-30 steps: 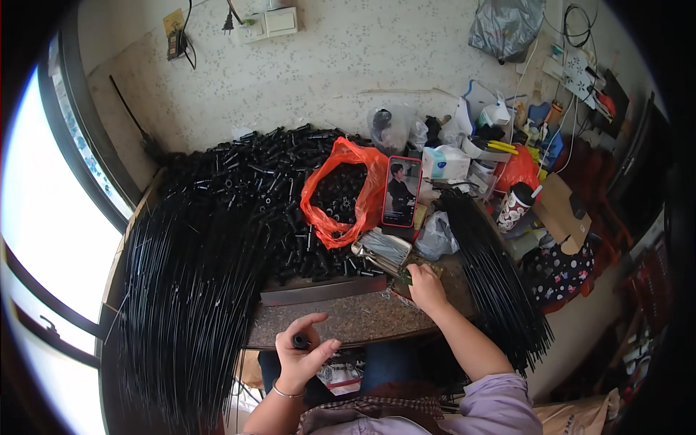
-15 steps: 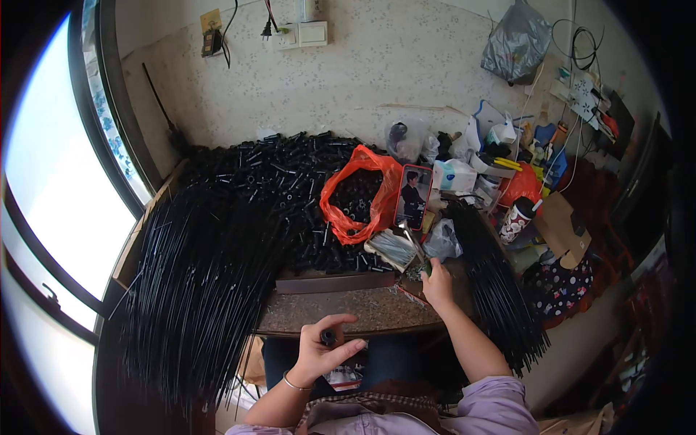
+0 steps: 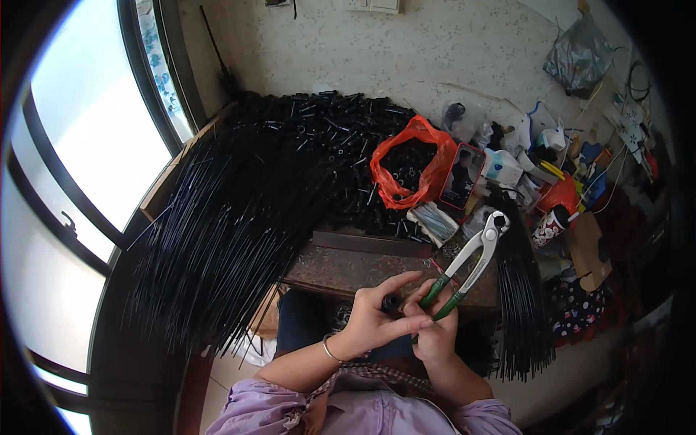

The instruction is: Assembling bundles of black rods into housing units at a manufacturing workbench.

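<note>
My right hand (image 3: 436, 339) grips a pair of end-cutting pincers (image 3: 475, 255) by its green handles, with the silvery jaws pointing up and away from me. Close beside it, my left hand (image 3: 373, 319) is curled round a small black tubular piece (image 3: 391, 303), whose round end shows between finger and thumb. The left thumb reaches across to the right hand near the handles; whether they touch, I cannot tell. Both hands are over the near edge of the brown worktop (image 3: 341, 267).
Long thin black rods (image 3: 210, 254) hang off the table's left; another bundle (image 3: 523, 312) lies right. Black tubular parts (image 3: 319, 134) heap behind, near a red plastic bag (image 3: 384, 185) of black pieces, a propped phone (image 3: 462, 176), a box of thin pins (image 3: 435, 222) and a patterned cup (image 3: 551, 223).
My right hand has lifted the pincers off the tabletop clutter and brought them in beside my left hand. The left hand still holds the black piece. The view has shifted.
</note>
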`<move>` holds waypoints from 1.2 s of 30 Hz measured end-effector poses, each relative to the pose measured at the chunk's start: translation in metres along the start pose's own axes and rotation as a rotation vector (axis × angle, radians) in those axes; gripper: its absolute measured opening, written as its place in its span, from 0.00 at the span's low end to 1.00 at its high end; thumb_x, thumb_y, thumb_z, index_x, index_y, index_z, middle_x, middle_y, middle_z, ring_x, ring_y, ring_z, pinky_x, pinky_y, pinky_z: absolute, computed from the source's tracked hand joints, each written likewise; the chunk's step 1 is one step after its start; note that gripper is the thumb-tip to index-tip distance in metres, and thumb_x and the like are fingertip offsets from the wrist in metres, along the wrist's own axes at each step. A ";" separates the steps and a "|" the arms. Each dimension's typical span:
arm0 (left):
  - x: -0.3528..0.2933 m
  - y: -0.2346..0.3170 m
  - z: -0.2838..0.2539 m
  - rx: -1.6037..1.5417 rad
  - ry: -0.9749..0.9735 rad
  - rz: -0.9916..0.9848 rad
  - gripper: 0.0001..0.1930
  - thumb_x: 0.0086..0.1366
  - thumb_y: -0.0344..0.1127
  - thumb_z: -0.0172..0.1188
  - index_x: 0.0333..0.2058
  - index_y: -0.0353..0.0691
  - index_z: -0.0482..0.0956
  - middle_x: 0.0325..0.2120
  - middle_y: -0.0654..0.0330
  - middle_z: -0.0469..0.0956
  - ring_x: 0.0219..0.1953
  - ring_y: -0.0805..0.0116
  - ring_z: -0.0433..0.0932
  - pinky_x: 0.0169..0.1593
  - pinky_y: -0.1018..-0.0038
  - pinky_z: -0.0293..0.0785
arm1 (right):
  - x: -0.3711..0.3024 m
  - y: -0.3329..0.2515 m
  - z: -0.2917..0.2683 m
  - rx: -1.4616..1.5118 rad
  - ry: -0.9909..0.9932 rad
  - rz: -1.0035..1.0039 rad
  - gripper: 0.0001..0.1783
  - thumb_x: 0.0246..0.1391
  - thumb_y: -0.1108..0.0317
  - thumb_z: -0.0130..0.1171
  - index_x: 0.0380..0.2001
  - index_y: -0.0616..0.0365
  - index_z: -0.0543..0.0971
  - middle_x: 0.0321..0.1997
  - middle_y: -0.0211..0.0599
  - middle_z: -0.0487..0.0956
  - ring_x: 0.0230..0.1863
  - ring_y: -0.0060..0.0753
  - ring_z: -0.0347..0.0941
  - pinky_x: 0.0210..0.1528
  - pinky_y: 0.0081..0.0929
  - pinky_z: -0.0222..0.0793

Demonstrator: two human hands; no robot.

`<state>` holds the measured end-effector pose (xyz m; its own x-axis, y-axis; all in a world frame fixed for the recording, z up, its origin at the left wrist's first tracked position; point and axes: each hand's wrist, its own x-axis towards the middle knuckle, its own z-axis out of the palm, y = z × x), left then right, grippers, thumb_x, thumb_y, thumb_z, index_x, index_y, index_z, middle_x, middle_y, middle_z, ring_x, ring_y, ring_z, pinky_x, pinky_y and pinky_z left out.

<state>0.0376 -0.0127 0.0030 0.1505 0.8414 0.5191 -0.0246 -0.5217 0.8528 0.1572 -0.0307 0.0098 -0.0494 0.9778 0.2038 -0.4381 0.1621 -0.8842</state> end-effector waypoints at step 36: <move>0.009 0.009 -0.050 -0.030 0.032 -0.136 0.15 0.45 0.38 0.69 0.28 0.34 0.77 0.15 0.66 0.71 0.19 0.83 0.65 0.22 0.84 0.58 | -0.017 -0.037 -0.048 -0.033 -0.618 0.920 0.25 0.59 0.72 0.44 0.59 0.64 0.56 0.36 0.45 0.75 0.30 0.31 0.73 0.34 0.21 0.68</move>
<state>-0.0108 -0.0033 0.0184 0.1226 0.9082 0.4001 -0.0356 -0.3989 0.9163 0.2170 -0.0474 0.0189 -0.7871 0.4935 -0.3701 0.0196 -0.5797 -0.8146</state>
